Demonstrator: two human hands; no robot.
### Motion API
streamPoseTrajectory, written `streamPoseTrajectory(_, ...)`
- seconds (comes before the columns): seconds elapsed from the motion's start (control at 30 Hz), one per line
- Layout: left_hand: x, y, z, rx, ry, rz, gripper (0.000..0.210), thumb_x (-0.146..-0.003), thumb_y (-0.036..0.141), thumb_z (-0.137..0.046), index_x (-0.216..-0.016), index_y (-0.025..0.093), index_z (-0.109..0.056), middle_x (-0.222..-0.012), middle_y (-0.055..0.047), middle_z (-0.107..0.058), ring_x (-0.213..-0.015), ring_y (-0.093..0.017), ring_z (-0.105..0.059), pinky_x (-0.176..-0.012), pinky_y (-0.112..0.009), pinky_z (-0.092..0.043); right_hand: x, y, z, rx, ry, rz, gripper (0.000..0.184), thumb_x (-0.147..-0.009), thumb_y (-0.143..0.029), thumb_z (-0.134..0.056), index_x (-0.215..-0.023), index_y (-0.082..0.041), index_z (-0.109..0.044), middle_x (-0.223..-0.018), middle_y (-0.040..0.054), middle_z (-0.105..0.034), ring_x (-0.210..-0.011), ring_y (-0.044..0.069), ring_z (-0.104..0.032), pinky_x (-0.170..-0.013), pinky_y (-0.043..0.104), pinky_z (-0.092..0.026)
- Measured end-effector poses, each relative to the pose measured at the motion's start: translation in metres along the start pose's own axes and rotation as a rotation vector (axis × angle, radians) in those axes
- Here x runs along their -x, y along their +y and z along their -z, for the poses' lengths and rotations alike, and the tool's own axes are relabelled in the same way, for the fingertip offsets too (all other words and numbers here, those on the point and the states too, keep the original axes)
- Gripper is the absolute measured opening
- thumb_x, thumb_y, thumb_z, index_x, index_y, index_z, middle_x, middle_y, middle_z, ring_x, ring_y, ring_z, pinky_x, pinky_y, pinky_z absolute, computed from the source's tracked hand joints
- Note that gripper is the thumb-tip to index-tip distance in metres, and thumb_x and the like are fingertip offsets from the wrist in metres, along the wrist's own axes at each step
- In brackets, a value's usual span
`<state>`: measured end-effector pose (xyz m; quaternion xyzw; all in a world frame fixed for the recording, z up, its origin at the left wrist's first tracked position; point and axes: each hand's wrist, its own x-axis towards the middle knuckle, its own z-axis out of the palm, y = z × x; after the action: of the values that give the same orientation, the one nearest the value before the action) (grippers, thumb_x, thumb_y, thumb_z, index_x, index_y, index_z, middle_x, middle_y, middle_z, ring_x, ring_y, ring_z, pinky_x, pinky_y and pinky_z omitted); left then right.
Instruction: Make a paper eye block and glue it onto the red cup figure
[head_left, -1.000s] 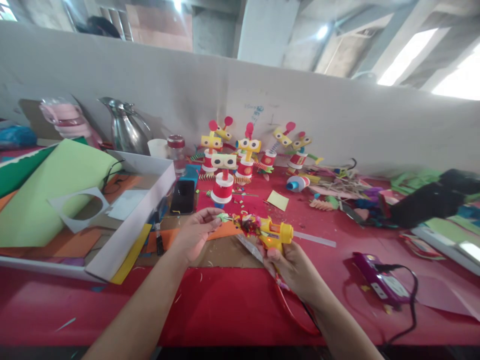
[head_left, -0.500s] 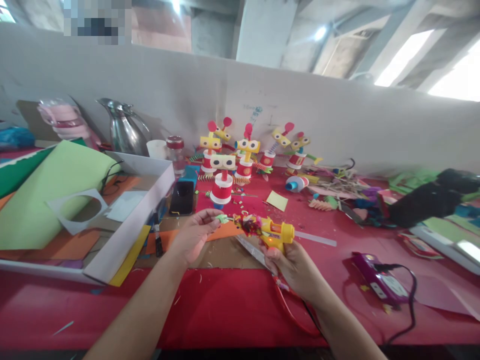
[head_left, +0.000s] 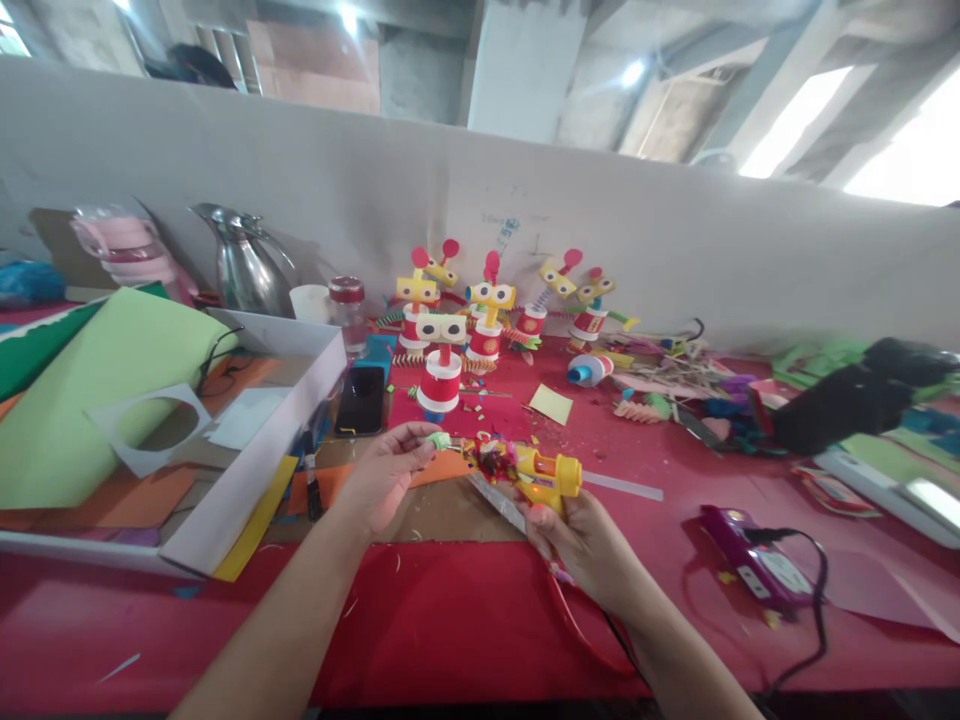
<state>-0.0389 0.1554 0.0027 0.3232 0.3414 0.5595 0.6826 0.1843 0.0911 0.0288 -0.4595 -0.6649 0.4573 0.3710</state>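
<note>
My right hand (head_left: 574, 530) is wrapped round the handle of a yellow hot glue gun (head_left: 551, 475), its nozzle end crusted with coloured bits and pointing left. A clear glue stick (head_left: 622, 487) sticks out of its back. Between the fingertips of my left hand (head_left: 390, 475) is a small light green paper piece (head_left: 439, 440), right at the nozzle tip; whether they touch I cannot tell. Just beyond stands a paper-cup figure (head_left: 439, 385) with a red band and white eye tube. Several similar figures (head_left: 491, 320) are grouped behind it.
On the left lies a white box (head_left: 259, 500) of coloured paper, beside a black phone (head_left: 360, 400) and a marker (head_left: 312, 480). A purple power strip (head_left: 754, 560) with a black cable sits right. Paper scraps (head_left: 667, 370) pile up at the back right, near a metal jug (head_left: 251, 265) further left.
Both hands hold nearly the same pose, with the green piece still at the nozzle. The whole view has shifted slightly.
</note>
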Motion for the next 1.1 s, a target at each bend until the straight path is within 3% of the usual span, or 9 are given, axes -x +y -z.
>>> streamPoseTrajectory(0.13, 0.000, 0.000, 0.001, 0.035, -0.009, -0.011, 0.029, -0.057, 0.021, -0.086, -0.082, 0.018, -0.073, -0.075, 0.001, -0.063, -0.067, -0.007, -0.051, -0.065, -0.021, -0.039, 0.000, 0.011, 0.015, 0.135, 0.063, -0.030, 0.035, -0.091, -0.053, -0.045, -0.080, -0.020, -0.051, -0.054, -0.0051, -0.044, -0.046, 0.012, -0.041, -0.047, 0.025, -0.033)
streamPoseTrajectory(0.27, -0.001, 0.002, 0.001, 0.031, 0.029, -0.019, 0.032, -0.057, 0.023, -0.086, -0.086, 0.018, -0.074, -0.079, 0.000, -0.065, -0.071, -0.008, -0.054, -0.067, -0.021, -0.040, -0.008, 0.034, 0.059, 0.670, 0.264, -0.061, 0.028, -0.090, -0.046, -0.049, -0.093, -0.020, -0.058, -0.079, 0.0056, -0.062, -0.075, 0.023, -0.062, -0.062, 0.030, -0.044)
streamPoseTrajectory(0.33, -0.001, 0.002, 0.001, 0.023, 0.043, -0.019, 0.033, -0.058, 0.026, -0.086, -0.088, 0.018, -0.075, -0.079, -0.001, -0.066, -0.072, -0.008, -0.055, -0.068, -0.022, -0.041, -0.012, 0.052, 0.084, 0.974, 0.334, -0.214, 0.024, -0.091, -0.035, -0.049, -0.104, -0.017, -0.057, -0.096, 0.0123, -0.065, -0.084, 0.026, -0.064, -0.067, 0.033, -0.045)
streamPoseTrajectory(0.43, -0.001, 0.003, 0.000, 0.003, 0.030, -0.058, 0.033, -0.061, 0.029, -0.085, -0.091, 0.017, -0.075, -0.079, -0.002, -0.067, -0.073, -0.009, -0.055, -0.072, -0.023, -0.042, -0.015, 0.073, 0.111, 1.229, 0.300, -0.435, 0.027, -0.093, -0.030, -0.048, -0.110, -0.012, -0.058, -0.105, 0.0180, -0.063, -0.086, 0.028, -0.066, -0.070, 0.036, -0.048)
streamPoseTrajectory(0.53, 0.000, 0.003, -0.001, -0.092, 0.016, -0.146, 0.028, -0.067, 0.028, -0.081, -0.093, 0.018, -0.075, -0.083, -0.002, -0.068, -0.080, -0.011, -0.057, -0.078, -0.024, -0.043, -0.015, 0.065, 0.112, 1.302, 0.322, -0.465, 0.025, -0.090, -0.026, -0.052, -0.106, -0.011, -0.064, -0.113, 0.0228, -0.061, -0.101, 0.037, -0.062, -0.079, 0.047, -0.048)
streamPoseTrajectory(0.63, 0.003, 0.003, -0.003, -0.221, 0.000, -0.199, 0.026, -0.067, 0.024, -0.081, -0.091, 0.019, -0.072, -0.085, -0.001, -0.068, -0.082, -0.012, -0.059, -0.079, -0.025, -0.045, -0.020, 0.025, 0.082, 1.124, 0.417, -0.190, 0.027, -0.088, -0.021, -0.053, -0.111, -0.016, -0.066, -0.122, 0.0188, -0.061, -0.111, 0.034, -0.058, -0.091, 0.050, -0.045)
streamPoseTrajectory(0.73, 0.010, 0.007, -0.010, -0.264, -0.049, -0.156, 0.027, -0.063, 0.021, -0.082, -0.086, 0.019, -0.067, -0.079, 0.001, -0.067, -0.076, -0.011, -0.059, -0.073, -0.024, -0.046, -0.031, -0.025, 0.040, 0.602, 0.133, 0.110, 0.024, -0.092, -0.032, -0.052, -0.104, -0.025, -0.071, -0.106, 0.0066, -0.072, -0.102, 0.024, -0.065, -0.091, 0.039, -0.048)
streamPoseTrajectory(0.9, 0.025, 0.020, -0.027, -0.279, -0.135, -0.101, 0.036, -0.057, 0.019, -0.086, -0.084, 0.018, -0.060, -0.074, 0.002, -0.068, -0.070, -0.011, -0.061, -0.066, -0.023, -0.045, -0.044, -0.061, -0.004, 0.225, -0.088, 0.139, 0.023, -0.090, -0.037, -0.059, -0.105, -0.027, -0.073, -0.103, 0.0030, -0.075, -0.096, 0.021, -0.067, -0.085, 0.035, -0.051)
streamPoseTrajectory(1.1, 0.035, 0.031, -0.031, -0.251, -0.133, -0.143, 0.030, -0.060, 0.022, -0.085, -0.081, 0.017, -0.064, -0.073, 0.001, -0.066, -0.071, -0.010, -0.059, -0.069, -0.023, -0.043, -0.043, -0.071, -0.003, 0.171, -0.134, 0.121, 0.019, -0.089, -0.031, -0.060, -0.098, -0.023, -0.076, -0.094, 0.0035, -0.076, -0.090, 0.019, -0.068, -0.081, 0.032, -0.051)
